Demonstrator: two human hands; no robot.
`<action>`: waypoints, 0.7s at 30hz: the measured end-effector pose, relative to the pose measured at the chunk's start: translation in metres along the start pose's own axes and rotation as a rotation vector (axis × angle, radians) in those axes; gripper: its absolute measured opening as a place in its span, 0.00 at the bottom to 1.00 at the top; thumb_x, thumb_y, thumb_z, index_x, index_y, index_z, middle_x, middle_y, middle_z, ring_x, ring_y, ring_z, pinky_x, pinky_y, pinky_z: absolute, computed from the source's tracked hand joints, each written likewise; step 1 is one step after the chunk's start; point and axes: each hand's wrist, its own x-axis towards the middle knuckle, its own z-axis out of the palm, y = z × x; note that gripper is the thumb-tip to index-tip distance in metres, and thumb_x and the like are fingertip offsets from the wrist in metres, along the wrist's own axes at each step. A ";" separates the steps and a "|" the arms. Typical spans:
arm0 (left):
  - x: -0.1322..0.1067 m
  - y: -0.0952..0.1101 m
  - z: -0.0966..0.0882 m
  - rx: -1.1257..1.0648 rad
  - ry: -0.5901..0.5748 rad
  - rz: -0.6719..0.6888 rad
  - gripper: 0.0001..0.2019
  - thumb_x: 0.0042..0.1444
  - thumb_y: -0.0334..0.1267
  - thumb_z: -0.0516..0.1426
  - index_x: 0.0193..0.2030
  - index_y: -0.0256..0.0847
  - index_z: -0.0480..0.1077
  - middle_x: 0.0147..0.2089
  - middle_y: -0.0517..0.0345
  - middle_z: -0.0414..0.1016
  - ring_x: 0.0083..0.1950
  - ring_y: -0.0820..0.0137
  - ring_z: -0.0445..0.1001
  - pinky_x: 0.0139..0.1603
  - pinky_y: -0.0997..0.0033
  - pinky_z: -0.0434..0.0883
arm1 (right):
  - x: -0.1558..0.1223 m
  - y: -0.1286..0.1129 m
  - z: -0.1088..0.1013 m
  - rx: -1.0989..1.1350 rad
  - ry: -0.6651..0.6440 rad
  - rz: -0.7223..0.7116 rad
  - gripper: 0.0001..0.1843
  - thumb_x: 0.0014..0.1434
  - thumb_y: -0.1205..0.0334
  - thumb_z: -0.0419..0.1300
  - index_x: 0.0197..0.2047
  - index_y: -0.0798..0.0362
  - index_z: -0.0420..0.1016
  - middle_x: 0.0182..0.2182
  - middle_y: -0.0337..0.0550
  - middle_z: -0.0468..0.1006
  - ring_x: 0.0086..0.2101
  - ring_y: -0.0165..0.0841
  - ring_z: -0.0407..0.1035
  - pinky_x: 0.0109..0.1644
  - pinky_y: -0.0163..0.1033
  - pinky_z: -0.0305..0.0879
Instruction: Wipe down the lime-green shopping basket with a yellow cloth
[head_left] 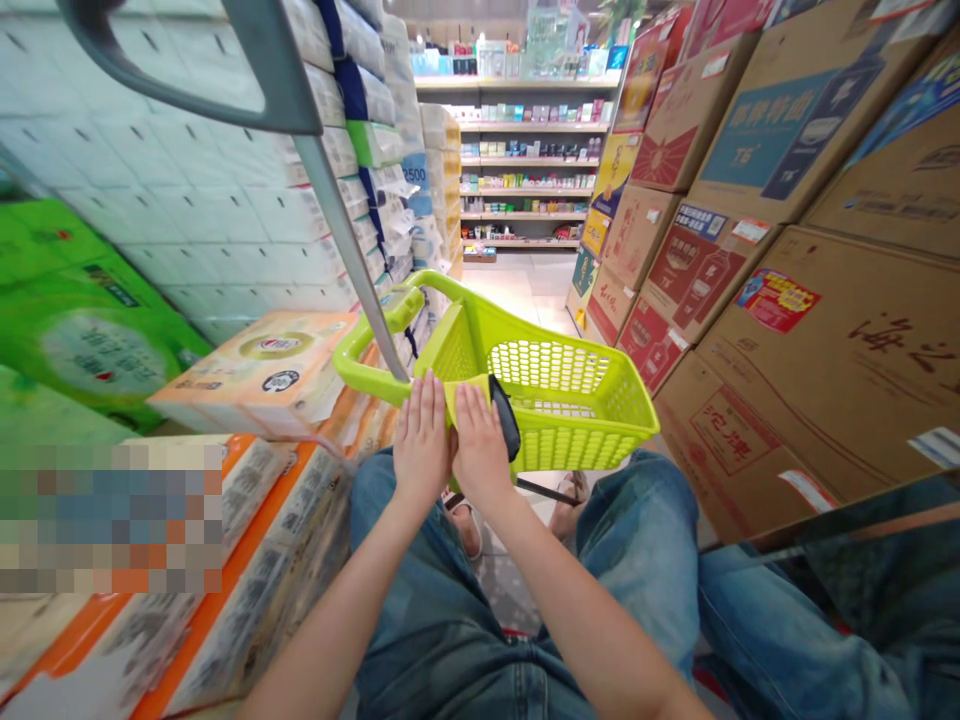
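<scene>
Cardboard cartons (855, 340) printed in red, blue and black rise up the right side of a shop aisle, facing a wall of white paper packs (202, 180) in the upper left of the frame. Plastic-wrapped packs with orange bands (247, 590) fill the lower left, and blue jeans (637, 540) cover the seated person's legs at the bottom centre. A lime-green shopping basket (577, 435) with perforated sides sits at the centre of the frame, just above the knees. Stocked shelves (529, 185) line the far end at upper centre, while a grey handle (291, 70) on a metal pole slants down from the upper left to the basket's near end. The right hand (481, 440) and left hand (422, 435) lie side by side at that end, backs up, fingers straight and held together, pressed down on its lime-green surface; the palms are hidden, so whether the thumbs pinch anything cannot be told. A dark curved piece (505, 418), its nature unclear, shows beside the right hand's fingers.
</scene>
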 end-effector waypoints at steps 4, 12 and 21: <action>0.000 -0.001 -0.001 -0.017 0.006 0.007 0.34 0.64 0.31 0.45 0.75 0.31 0.38 0.76 0.42 0.45 0.77 0.60 0.41 0.74 0.52 0.50 | 0.005 -0.003 -0.001 0.022 -0.015 -0.077 0.39 0.58 0.77 0.45 0.73 0.61 0.49 0.71 0.51 0.54 0.70 0.36 0.46 0.73 0.51 0.42; 0.001 0.003 0.002 -0.034 0.008 -0.032 0.38 0.62 0.34 0.50 0.75 0.31 0.37 0.77 0.42 0.42 0.77 0.58 0.41 0.75 0.53 0.48 | -0.062 0.113 -0.027 -0.244 0.069 0.072 0.47 0.52 0.82 0.44 0.75 0.55 0.41 0.70 0.49 0.55 0.70 0.38 0.47 0.72 0.54 0.47; 0.001 0.003 0.005 -0.047 0.029 -0.032 0.38 0.62 0.34 0.50 0.75 0.32 0.35 0.76 0.42 0.43 0.77 0.57 0.43 0.74 0.52 0.49 | -0.037 0.074 -0.013 -0.172 0.101 0.165 0.45 0.50 0.81 0.46 0.73 0.63 0.48 0.69 0.57 0.57 0.70 0.42 0.48 0.72 0.56 0.46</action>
